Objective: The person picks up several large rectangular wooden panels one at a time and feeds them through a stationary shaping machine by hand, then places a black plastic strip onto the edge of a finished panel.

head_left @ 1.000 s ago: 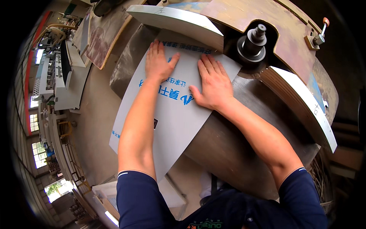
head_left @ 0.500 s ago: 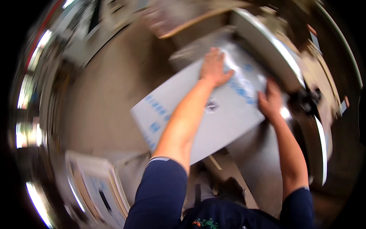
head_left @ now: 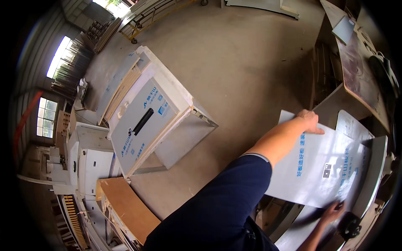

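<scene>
A flat light-grey panel (head_left: 289, 167) with blue printing and a small square label lies on a metal work surface at the lower right. My left hand (head_left: 309, 120) is closed over the panel's far edge, its thumb stretched along the top face. By the near edge, my right hand (head_left: 332, 212) has curled fingers with a small dark thing at their tips. What that hand grips is too small to make out. Beside it sits a black knob (head_left: 349, 226). A long pale metal rail (head_left: 370, 180) runs along the panel's right side.
A stack of boards (head_left: 157, 121) with a black slot-like handle stands left of centre. Nearer is a brown board (head_left: 125, 205) beside white machinery (head_left: 94, 171). A dark-topped table (head_left: 362, 71) stands far right; a wheeled yellow-framed cart (head_left: 146, 23) is at the back.
The view has swung left, leaving the panel and hands farther right in the picture. My left hand, spread flat on the panel before, now curls over its far edge. My right hand's fingers have curled.
</scene>
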{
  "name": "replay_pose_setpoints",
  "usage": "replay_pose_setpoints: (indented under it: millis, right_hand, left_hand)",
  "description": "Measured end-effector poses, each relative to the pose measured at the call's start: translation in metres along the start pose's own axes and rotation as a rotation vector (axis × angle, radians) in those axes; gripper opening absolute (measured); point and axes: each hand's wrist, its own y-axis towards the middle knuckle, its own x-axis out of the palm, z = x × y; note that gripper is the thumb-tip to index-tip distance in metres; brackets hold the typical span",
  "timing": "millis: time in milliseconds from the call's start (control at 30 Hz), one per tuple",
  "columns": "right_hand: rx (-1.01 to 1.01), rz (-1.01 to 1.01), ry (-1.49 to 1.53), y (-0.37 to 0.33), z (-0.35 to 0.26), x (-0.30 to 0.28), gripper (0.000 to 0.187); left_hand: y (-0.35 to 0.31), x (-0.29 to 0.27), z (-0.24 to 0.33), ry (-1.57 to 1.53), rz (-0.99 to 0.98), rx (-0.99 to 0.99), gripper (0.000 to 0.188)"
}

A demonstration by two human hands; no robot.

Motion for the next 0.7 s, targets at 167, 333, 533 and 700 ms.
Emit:
replay_pose_setpoints:
  millis: [167, 333, 533, 700]
  right_hand:
    - [0.725, -0.449, 0.977, -0.169, -0.091, -0.027, 0.038]
    - [1.263, -0.830, 1.507, -0.140, -0.193, -0.038, 0.046]
    - [0.737, -0.978, 1.563, -0.167, -0.295, -0.024, 0.051]
    - [0.206, -1.064, 1.945, -0.131, -0.454, -0.033, 0.044]
  left_hand:
    - [-0.047, 0.001, -0.021, -0.163, 0.023, -0.155, 0.073]
    - [-0.119, -0.024, -0.044, -0.242, 0.161, -0.198, 0.070]
    - [-0.300, -0.116, -0.117, -0.229, 0.667, -0.215, 0.060]
    - [-0.496, -0.126, -0.205, -0.538, 1.307, -0.081, 0.040]
